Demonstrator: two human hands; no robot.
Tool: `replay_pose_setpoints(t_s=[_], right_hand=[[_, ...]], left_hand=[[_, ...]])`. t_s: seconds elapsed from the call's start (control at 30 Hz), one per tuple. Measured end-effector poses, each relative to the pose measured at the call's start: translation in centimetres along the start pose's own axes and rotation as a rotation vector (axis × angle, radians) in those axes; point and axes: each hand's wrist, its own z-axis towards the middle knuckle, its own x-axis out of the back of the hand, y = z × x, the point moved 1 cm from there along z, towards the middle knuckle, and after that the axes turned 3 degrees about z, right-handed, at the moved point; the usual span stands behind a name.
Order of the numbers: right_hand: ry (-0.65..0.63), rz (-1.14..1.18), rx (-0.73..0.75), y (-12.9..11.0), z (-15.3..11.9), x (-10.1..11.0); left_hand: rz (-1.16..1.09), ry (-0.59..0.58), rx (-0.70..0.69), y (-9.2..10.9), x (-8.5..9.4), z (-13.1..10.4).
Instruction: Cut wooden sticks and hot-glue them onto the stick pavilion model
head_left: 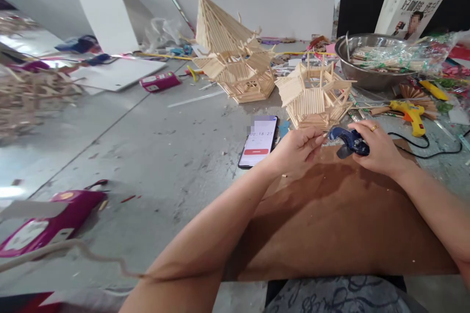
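Note:
My right hand (378, 149) is wrapped round a dark blue hand tool (348, 141) with a curved, jaw-like head, which looks like cutters. My left hand (303, 145) is closed in a pinch just left of that head. A pale tip of a thin wooden stick (325, 135) shows at its fingertips, close to the tool; the rest is hidden by the fingers. Both hands are above the brown board (330, 225). Right behind them stands a small open-sided model made of wooden sticks (312, 102).
A taller stick model with a pointed roof (235, 54) stands behind. Left of my hands lies a phone (259, 142) showing a timer. At right are a yellow glue gun (411, 113) with a black cable and a metal bowl (367, 76) of wrapped sticks. Magenta packages (69, 215) lie leftward.

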Motion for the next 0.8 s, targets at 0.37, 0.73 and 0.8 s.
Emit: replay_pose_setpoints(t_s=[0.37,0.73,0.8], right_hand=[[0.023,0.037,0.045,-1.2,-0.3,-0.1],[0.047,-0.020,0.059,-1.4,-0.6,-0.2],[0.075,-0.022,0.083,-1.3,-0.6,-0.3]], left_hand=[[0.027,-0.142,-0.034,-0.2,-1.1,-0.3],[0.028,-0.146,-0.078,-0.2,-1.3,-0.4],[0.017,-0.156,-0.088,-0.2,-1.3,-0.4]])
